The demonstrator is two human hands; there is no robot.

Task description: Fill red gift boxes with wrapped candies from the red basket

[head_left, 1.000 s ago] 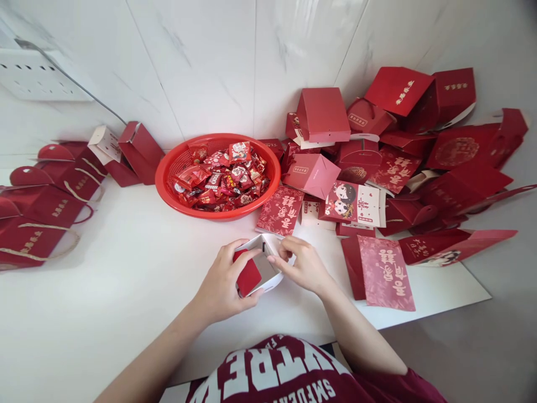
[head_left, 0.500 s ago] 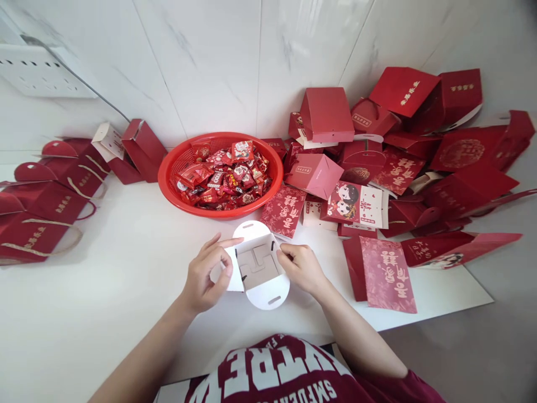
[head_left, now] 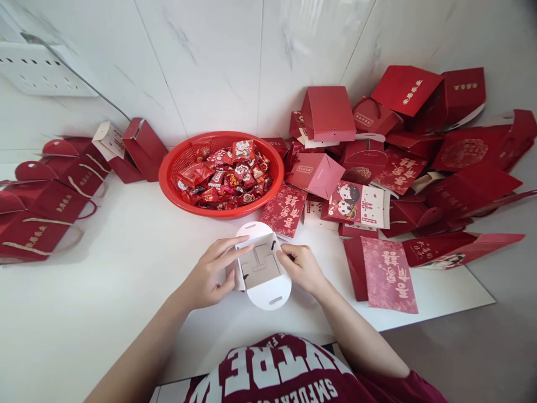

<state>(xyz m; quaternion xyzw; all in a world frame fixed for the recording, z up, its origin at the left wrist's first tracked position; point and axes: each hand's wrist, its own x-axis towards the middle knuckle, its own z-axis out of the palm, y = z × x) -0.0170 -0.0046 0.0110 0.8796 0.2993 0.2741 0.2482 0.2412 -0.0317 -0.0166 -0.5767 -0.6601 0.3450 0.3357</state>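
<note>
A small paper gift box (head_left: 260, 267) stands open-topped on the white table (head_left: 126, 280), its white inside and two rounded handle flaps showing. My left hand (head_left: 210, 274) grips the box's left wall, fingers curled over its far corner. My right hand (head_left: 300, 267) pinches the box's right wall. Nothing lies inside the box.
A red basket (head_left: 168, 168) full of wrapped candies sits just behind the box. Several folded and flat red gift boxes (head_left: 403, 168) pile up at the right against the wall. Finished red bags with cord handles (head_left: 46, 207) lie at the left. The table's front right corner is at the right.
The box turned from tilted with its red side toward me to upright with its open top facing up. Both hands shifted to its side walls.
</note>
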